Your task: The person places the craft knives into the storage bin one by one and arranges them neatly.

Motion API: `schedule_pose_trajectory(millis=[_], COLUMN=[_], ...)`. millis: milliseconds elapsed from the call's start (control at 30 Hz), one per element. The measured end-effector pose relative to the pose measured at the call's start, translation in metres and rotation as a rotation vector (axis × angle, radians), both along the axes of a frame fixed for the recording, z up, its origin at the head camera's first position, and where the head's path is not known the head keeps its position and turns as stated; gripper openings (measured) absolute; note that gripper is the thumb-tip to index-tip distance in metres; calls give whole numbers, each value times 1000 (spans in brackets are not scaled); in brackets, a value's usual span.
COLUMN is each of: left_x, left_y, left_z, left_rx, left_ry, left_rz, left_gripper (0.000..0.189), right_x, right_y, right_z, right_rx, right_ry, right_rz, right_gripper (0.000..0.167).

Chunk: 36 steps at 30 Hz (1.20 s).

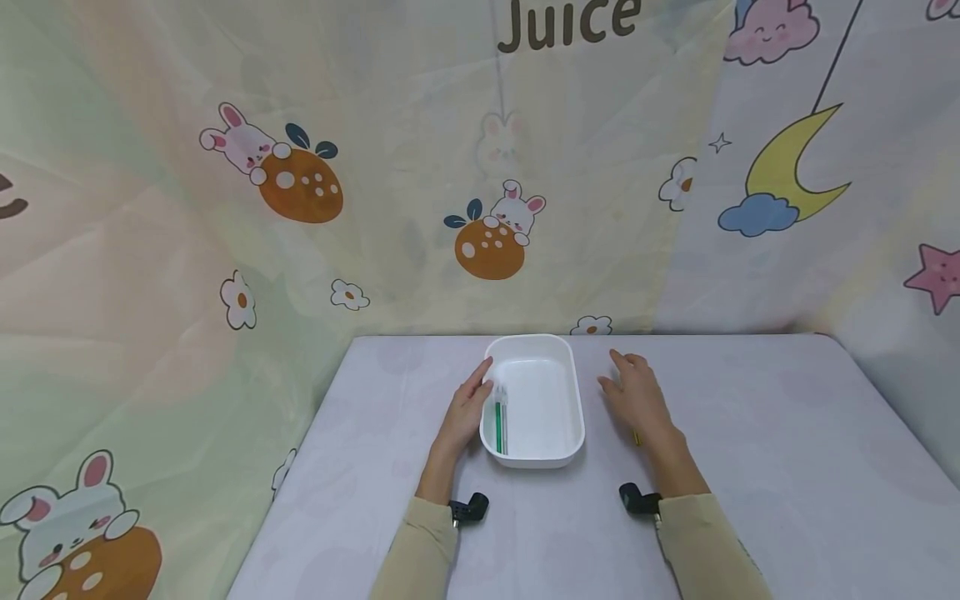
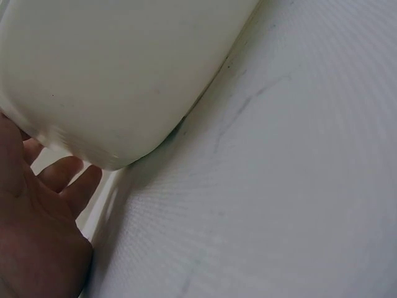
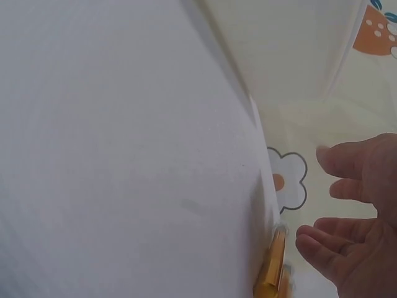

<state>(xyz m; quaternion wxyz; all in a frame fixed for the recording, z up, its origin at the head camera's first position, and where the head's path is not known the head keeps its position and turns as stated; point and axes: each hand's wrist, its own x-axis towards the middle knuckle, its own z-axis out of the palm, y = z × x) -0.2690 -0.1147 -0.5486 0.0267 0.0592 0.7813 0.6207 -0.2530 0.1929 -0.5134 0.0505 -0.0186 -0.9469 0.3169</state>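
A white plastic tray (image 1: 542,454) stands on the table, with a green pen (image 1: 498,427) and a clear pen beside it along its left inner side. My left hand (image 1: 463,414) touches the tray's left wall, its fingers extended along the outside and its thumb by the rim. In the left wrist view, the fingers of that hand lie against the far side of the tray (image 2: 118,81). To the right of the tray, my right hand (image 1: 637,400) is held with fingers spread, holding nothing. A yellow pen-like stick (image 3: 272,267) lies by it, mostly hidden under that hand in the head view.
Close to the yellow stick, a second similar one (image 3: 286,282) partly shows in the right wrist view. The table has a pale cloth (image 1: 787,467). Behind it hangs a printed curtain (image 1: 405,167) with rabbits and flowers, meeting the table's back edge.
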Motion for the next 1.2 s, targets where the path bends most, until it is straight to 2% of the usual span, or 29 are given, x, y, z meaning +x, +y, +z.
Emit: schedule_pose_trajectory(millis=[200, 500, 733, 1200], left_x=[-2, 0, -1, 1], left_y=[0, 0, 1, 1], left_z=[-1, 1, 0, 1], left_rx=[9, -2, -4, 0], left_ry=[7, 1, 4, -1], left_rz=[-3, 6, 5, 6], left_gripper=[47, 46, 46, 45], right_x=[0, 2, 2, 6], right_y=[5, 7, 8, 9], right_z=[-3, -5, -4, -4], right_rx=[-27, -16, -15, 35], right_ry=[-21, -29, -67, -56], right_rz=[-15, -26, -38, 22], right_gripper=[62, 59, 54, 41])
